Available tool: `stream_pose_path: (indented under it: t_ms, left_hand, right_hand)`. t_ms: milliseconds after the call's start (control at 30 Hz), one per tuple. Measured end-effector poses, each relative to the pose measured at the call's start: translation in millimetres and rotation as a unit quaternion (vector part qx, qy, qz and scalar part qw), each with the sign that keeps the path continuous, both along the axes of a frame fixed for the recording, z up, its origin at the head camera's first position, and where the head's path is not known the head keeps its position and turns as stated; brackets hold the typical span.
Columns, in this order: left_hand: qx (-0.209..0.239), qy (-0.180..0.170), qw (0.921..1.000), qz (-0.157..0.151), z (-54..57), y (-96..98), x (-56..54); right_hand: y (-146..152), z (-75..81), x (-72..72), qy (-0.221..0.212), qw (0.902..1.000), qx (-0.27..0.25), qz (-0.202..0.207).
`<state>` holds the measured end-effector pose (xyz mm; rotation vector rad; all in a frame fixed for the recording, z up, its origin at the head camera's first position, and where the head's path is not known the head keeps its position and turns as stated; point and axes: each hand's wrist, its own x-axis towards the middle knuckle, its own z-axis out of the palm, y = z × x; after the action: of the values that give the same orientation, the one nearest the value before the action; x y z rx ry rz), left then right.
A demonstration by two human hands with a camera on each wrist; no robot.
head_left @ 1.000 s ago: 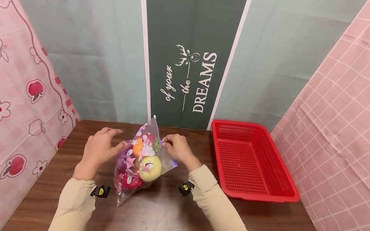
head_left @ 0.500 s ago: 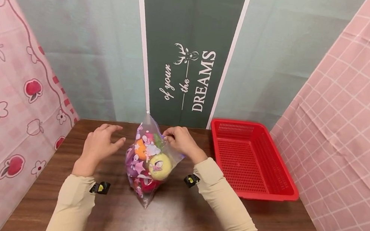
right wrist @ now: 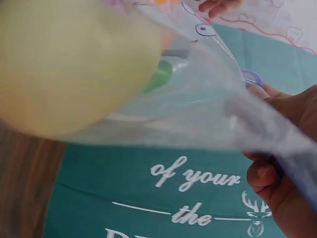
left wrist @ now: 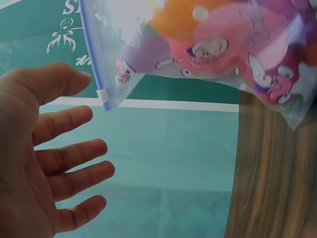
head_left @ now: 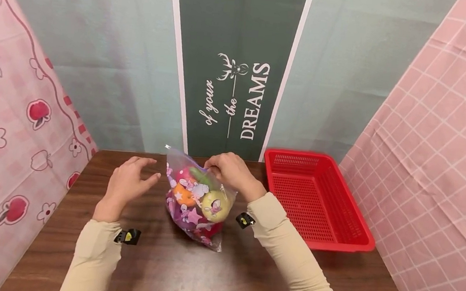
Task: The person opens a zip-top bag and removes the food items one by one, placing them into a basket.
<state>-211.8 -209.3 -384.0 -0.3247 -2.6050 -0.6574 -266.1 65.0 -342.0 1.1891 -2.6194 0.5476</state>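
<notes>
A clear zip bag (head_left: 193,212) printed with purple stars and cartoon figures holds several colourful round items, among them a yellow one (head_left: 219,213) and an orange one (head_left: 185,196). My right hand (head_left: 234,172) pinches the bag's top edge near the purple zip. Apart from the bag, to its left, my left hand (head_left: 128,184) is held with fingers spread and nothing in it. In the left wrist view, the white zip slider (left wrist: 102,95) at the bag's corner is close to the left fingertips. Through the plastic, a green item (right wrist: 159,77) shows in the right wrist view.
A red perforated plastic basket (head_left: 365,245) stands on the brown wooden table (head_left: 184,282) to the right. Behind the table hangs a green backdrop (head_left: 236,32) with white lettering. Pink patterned cloths (head_left: 437,186) flank both sides.
The bag has swung and turned to the right, its lower corner moving from the left side to below my right hand. My left hand no longer touches it.
</notes>
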Motion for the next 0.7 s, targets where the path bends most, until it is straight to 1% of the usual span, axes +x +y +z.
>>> stream_pose_path:
  t_ms: [100, 167, 300, 400, 533, 567, 633, 700]
  left_hand:
    - [0.025, -0.003, 0.9997, -0.006, -4.0, 0.9, 0.2]
    - [0.055, -0.008, 0.9984, -0.009, -8.5, 2.4, 0.0]
    - [0.133, -0.022, 0.9909, -0.009, -20.2, 7.7, 0.9]
    - [0.186, -0.024, 0.9821, 0.009, -27.0, 11.9, 3.7]
    - [0.245, -0.02, 0.9685, 0.039, -33.4, 15.3, 6.0]
    - [0.258, -0.023, 0.9648, 0.042, -35.0, 16.1, 5.8]
    - [0.286, -0.037, 0.9568, 0.037, -38.7, 18.4, 3.8]
    - [0.32, -0.054, 0.9456, 0.025, -43.5, 20.8, 0.5]
  right_hand:
    - [3, 4.6, 1.0, 0.018, 0.9995, 0.024, -0.001]
    - [6, 6.6, 2.1, 0.026, 0.9992, 0.032, -0.004]
    - [11, 5.6, 3.9, 0.03, 0.999, 0.03, -0.016]
    - [13, 2.5, 4.7, 0.034, 0.999, 0.022, -0.021]
    - [17, -2.0, 5.3, 0.049, 0.9987, 0.007, -0.014]
    - [18, -2.9, 5.4, 0.053, 0.9985, 0.002, -0.012]
    - [20, -4.3, 5.5, 0.063, 0.9979, -0.005, -0.009]
    - [21, -5.0, 5.7, 0.071, 0.9974, -0.012, -0.004]
